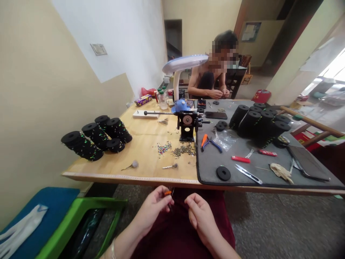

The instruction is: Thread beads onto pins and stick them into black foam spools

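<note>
In front of my lap, below the table edge, my left hand [161, 201] is closed round a small object with an orange part [168, 193]; its kind is not clear. To its right, my right hand [198, 212] is closed in a pinch, thumb against forefinger; anything thin between the fingertips is too small to see. The hands are apart. On the table beyond them lie a pile of small coloured beads [164, 148], a heap of small dark metal pieces [184, 149] and a grey-headed small piece with a white stem [171, 166].
Black foam spools [92, 136] stand at the left, more [258, 120] at the right. A winding device [187, 124] and lamp [185, 64] stand mid-table. Pliers [211, 144], snips [248, 174] and a foam ring [223, 173] lie on the grey mat [210, 165]. Another person [207, 81] sits opposite.
</note>
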A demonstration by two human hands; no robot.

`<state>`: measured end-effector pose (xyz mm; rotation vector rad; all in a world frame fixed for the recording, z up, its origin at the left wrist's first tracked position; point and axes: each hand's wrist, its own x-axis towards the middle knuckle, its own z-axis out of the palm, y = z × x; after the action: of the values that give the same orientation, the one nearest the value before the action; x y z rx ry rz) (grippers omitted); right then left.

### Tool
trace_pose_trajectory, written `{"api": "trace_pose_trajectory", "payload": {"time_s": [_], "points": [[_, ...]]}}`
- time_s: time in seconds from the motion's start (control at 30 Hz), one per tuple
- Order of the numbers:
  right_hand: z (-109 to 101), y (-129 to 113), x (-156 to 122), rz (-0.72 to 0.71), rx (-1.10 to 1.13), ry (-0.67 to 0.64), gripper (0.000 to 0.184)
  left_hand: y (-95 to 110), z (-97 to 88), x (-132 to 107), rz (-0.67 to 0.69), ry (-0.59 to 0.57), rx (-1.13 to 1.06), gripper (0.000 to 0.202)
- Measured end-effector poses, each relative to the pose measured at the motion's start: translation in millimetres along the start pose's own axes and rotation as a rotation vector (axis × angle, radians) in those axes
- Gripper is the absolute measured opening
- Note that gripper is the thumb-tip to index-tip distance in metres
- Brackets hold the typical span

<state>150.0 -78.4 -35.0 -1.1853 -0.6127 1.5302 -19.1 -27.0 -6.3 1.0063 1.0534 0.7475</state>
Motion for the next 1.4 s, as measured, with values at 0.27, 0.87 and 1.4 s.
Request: {"api": "trace_pose_trajectory", "payload": {"time_s": [0.27,0.87,1.4], "points": [[2.8,2.2,-3.8,0.014,-0.169,0.001,0.042,-27.4,25.6,-11.5,-0.188,-0.072,-0.225,0.023],[8.7,1.4,-3.1,-0.003,-0.306,0.020,0.035,-28.5,30.4,-13.6,-0.131,-0.067,-0.098,0.026],[-4.8,12.1,-3.9,-0.043,-0.355,0.089,0.040,-41.6,25.5,-6.6,-0.191,0.000,-0.214,0.023]]}}
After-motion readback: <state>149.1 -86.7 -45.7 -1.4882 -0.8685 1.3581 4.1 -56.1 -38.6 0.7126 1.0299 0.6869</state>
